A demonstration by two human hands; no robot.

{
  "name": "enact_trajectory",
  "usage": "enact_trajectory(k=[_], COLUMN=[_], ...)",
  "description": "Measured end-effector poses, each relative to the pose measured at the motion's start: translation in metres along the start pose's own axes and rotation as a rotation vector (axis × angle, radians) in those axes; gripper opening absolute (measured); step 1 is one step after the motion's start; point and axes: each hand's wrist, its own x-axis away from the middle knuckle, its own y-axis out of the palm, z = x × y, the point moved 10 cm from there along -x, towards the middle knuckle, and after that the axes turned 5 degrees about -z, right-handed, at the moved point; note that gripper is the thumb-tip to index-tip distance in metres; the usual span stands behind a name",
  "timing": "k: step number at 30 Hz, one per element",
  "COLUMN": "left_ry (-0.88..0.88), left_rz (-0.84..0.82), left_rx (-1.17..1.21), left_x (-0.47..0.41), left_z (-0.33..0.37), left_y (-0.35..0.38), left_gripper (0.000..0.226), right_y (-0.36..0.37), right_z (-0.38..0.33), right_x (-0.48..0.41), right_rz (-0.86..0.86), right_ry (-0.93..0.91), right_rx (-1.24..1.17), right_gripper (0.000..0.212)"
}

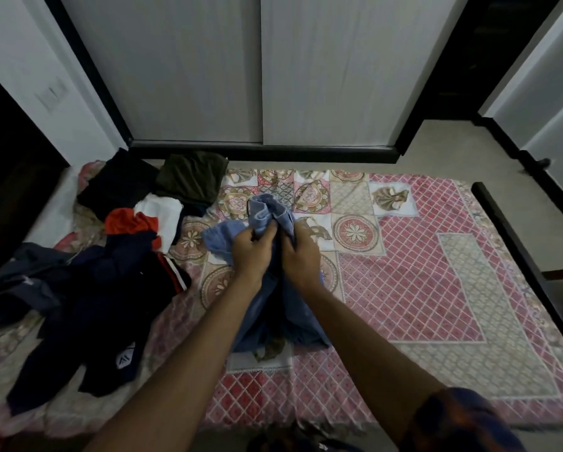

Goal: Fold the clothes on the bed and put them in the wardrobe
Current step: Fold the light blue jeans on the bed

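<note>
Together both hands' grip bunches the blue jeans [267,216], legs hanging below.

Single view: head-worn, wide-angle. Stands at near edge of bed [420,288], looks forward and steeply down across it. Wardrobe doors [322,76] fill upper centre, facing lens; floor strip [436,154] between. Forearms enter from bottom edge, left hand [252,252] and right hand [301,259] meet on blue garment [267,210] at frame centre, close range. Clothes pile [87,288] at left edge. Straight lines bow toward frame corners.
</note>
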Motion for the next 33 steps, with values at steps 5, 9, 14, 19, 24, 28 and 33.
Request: enact_trajectory(k=[5, 9, 14, 19, 24, 28, 33], left_ry=[0.006, -0.096, -0.125, 0.043, -0.090, 0.100, 0.266], left_rz=[0.005, -0.295, -0.202, -0.240, -0.875, -0.632, -0.568], left_rx=[0.039, 0.363, 0.211, 0.054, 0.191, 0.029, -0.245], left_x=[0.013, 0.022, -0.002, -0.039, 0.011, 0.004, 0.025], left_z=[0.008, -0.004, -0.017, -0.028, 0.006, 0.032, 0.034], left_y=[0.004, 0.036, 0.008, -0.044, 0.028, 0.015, 0.012], left_gripper=[0.030, 0.044, 0.013, 0.065, 0.062, 0.067, 0.034], right_y=[0.001, 0.009, -0.026, -0.064, -0.080, -0.123, -0.152], right_z=[0.002, 0.009, 0.017, 0.021, -0.003, 0.007, 0.007], right_x=[0.003, 0.008, -0.017, -0.013, -0.003, -0.009, 0.007], right_rz=[-0.066, -0.243, -0.234, -0.312, -0.448, -0.407, -0.345], right_ry=[0.026, 0.096, 0.130, 0.350, 0.370, 0.286, 0.046], right_rx=[-0.076, -0.240, -0.160, -0.564, -0.755, -0.605, -0.059], right_gripper=[0.027, 0.030, 0.034, 0.025, 0.025, 0.040, 0.032])
